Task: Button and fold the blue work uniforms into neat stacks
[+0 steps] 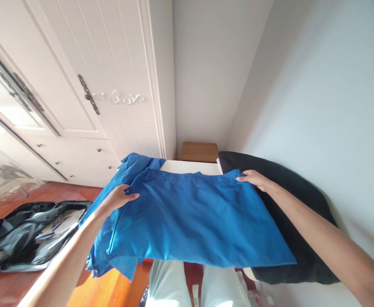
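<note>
A bright blue garment [189, 217] is stretched out flat in front of me, held up off the bed. My left hand [120, 197] pinches its far left corner, thumb on top of the cloth. My right hand [253, 178] grips the far right corner, fingers closed on the hem. More blue fabric [108, 251] is bunched and hangs down at the left under the flat panel. My legs in light trousers [174, 283] show below the cloth.
A black pillow or cushion [289, 204] lies on the white bed at the right against the wall. A wooden nightstand [200, 151] stands at the back. White wardrobe doors [87, 85] fill the left. An open black bag [30, 234] lies on the wooden floor.
</note>
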Demonstrator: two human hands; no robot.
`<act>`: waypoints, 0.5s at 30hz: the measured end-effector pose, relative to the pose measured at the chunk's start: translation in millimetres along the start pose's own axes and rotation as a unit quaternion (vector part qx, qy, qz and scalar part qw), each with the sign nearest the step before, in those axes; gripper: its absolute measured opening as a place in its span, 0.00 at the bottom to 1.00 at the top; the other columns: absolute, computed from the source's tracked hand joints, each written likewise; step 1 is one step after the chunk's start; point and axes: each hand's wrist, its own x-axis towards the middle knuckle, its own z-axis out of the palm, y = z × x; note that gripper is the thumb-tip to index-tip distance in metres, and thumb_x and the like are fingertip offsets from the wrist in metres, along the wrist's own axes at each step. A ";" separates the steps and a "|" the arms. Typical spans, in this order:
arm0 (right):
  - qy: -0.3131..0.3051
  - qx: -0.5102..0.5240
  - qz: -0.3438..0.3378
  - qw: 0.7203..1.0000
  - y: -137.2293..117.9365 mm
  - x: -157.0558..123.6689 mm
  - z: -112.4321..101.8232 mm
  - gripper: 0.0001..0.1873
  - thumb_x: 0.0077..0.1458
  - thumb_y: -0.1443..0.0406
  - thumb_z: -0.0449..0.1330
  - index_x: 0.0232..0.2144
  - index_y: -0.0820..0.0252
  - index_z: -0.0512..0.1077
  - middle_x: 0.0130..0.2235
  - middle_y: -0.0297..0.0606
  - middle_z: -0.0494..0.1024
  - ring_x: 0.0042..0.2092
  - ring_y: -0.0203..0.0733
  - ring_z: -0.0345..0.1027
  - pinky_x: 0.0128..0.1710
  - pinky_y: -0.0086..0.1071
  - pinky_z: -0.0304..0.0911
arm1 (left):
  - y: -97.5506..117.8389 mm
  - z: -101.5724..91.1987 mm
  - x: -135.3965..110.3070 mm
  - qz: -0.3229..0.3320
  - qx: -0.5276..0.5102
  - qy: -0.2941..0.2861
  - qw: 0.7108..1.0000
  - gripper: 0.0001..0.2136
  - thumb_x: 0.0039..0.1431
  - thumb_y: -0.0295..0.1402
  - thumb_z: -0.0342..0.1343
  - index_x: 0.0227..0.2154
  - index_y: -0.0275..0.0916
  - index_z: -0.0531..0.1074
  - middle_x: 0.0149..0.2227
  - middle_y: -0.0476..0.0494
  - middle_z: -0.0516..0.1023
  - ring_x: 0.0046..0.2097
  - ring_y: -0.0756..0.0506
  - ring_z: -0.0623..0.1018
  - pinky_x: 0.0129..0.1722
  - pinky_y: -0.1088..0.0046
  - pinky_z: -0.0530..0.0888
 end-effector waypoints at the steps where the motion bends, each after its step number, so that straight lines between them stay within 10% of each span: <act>1: -0.008 0.033 -0.012 0.999 -3.7 1.3 1.0 0.16 0.42 0.63 0.71 0.34 0.64 0.76 0.35 0.48 0.82 0.39 0.53 0.77 0.39 0.40 0.73 | -2.5 -4.9 -5.8 -0.002 -0.036 0.001 0.999 0.29 0.39 0.47 0.66 0.45 0.37 0.75 0.32 0.44 0.79 0.36 0.39 0.79 0.28 0.73 0.71; 6: 0.066 0.076 -0.050 0.994 -6.4 16.7 16.8 0.14 0.51 0.63 0.65 0.41 0.62 0.74 0.37 0.46 0.82 0.39 0.48 0.78 0.37 0.36 0.73 | -15.8 -15.3 -25.2 -0.057 -0.096 0.061 0.992 0.23 0.45 0.42 0.60 0.45 0.37 0.73 0.24 0.50 0.75 0.25 0.46 0.74 0.21 0.76 0.65; 15: 0.054 0.027 -0.012 0.998 -4.9 39.3 35.4 0.10 0.44 0.65 0.69 0.27 0.63 0.74 0.28 0.41 0.80 0.33 0.46 0.77 0.36 0.35 0.72 | 11.5 -0.7 21.7 0.003 0.084 0.126 0.988 0.26 0.51 0.49 0.59 0.46 0.34 0.74 0.39 0.35 0.80 0.48 0.34 0.78 0.45 0.64 0.73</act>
